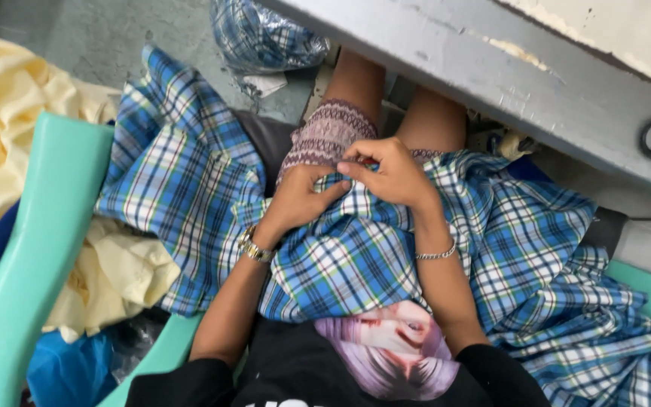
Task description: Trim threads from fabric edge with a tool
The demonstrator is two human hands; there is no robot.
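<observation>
At frame centre, your left hand and right hand pinch the blue plaid cloth, bunching it steady on your lap.

the plaid cloth is blue, white and green checked fabric, crumpled and draped over the person's lap, spilling left over the seat edge and right in loose folds toward the floor. near its upper middle it is bunched into a small ridge, pinched there between the left hand and right hand, whose fingertips meet on the fold. a glimpse of something red shows at the fingertips, too small to tell.
</observation>
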